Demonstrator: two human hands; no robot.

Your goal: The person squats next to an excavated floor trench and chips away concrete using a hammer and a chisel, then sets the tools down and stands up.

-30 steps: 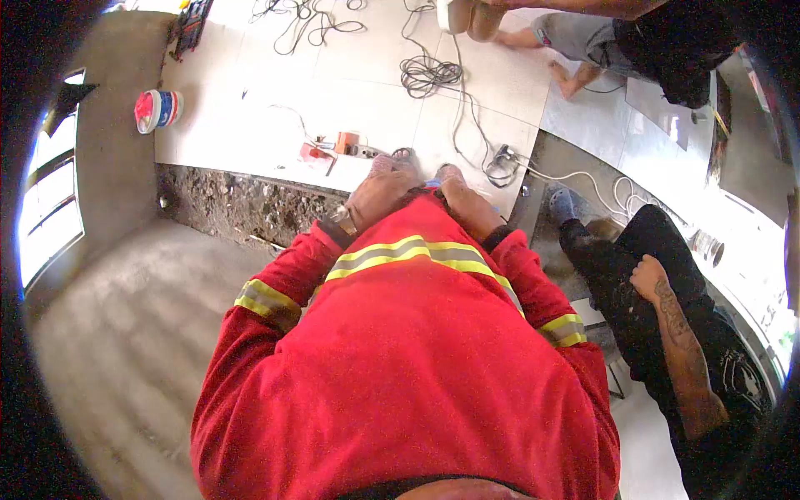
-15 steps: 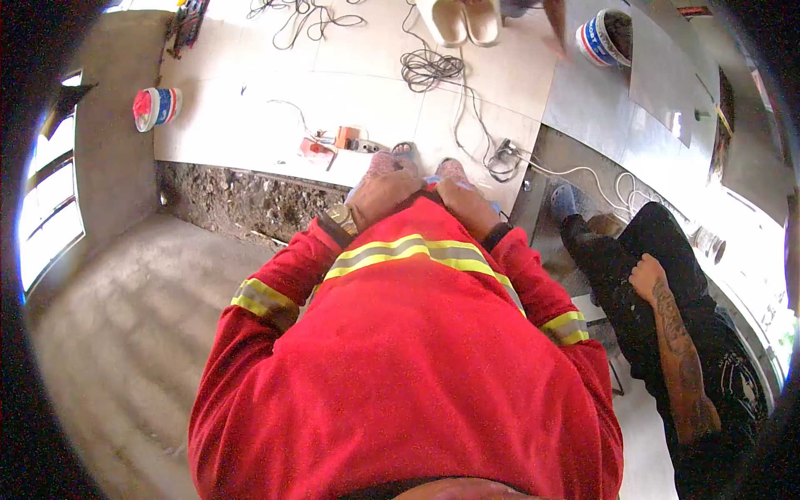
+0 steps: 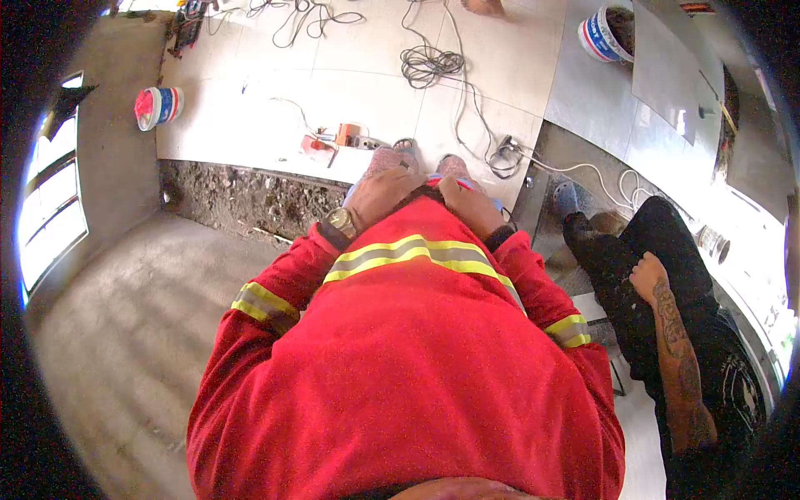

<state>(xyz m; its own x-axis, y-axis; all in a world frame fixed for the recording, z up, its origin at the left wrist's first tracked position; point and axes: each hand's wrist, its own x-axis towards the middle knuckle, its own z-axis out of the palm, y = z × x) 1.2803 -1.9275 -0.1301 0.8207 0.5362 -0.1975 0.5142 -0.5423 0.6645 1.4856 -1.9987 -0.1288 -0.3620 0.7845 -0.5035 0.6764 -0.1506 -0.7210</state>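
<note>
I wear a red jacket (image 3: 433, 333) with yellow and silver reflective bands. My left hand (image 3: 383, 198), with a gold wristwatch (image 3: 341, 220) on its wrist, is closed at the front hem of the jacket. Beside it, a short gap to the right, my right hand (image 3: 470, 208) is also closed on the hem, a dark band round its wrist. The fingertips of both hands are mostly hidden by the cloth and the backs of the hands. Past them, my feet in sandals (image 3: 404, 148) stand at the tile edge.
An orange tool (image 3: 346, 133) and a power strip (image 3: 367, 143) lie by my feet. Tangled black cable (image 3: 432, 67) crosses the tiles. Buckets stand left (image 3: 158, 107) and right (image 3: 607, 35). A person in black (image 3: 667, 275) sits close at my right. The tile edge drops to rough ground (image 3: 242, 196).
The pair of beige slippers at the top has left the view, and a bare foot shows there now. My hands stay at the hem, with slightly more red cloth showing between them.
</note>
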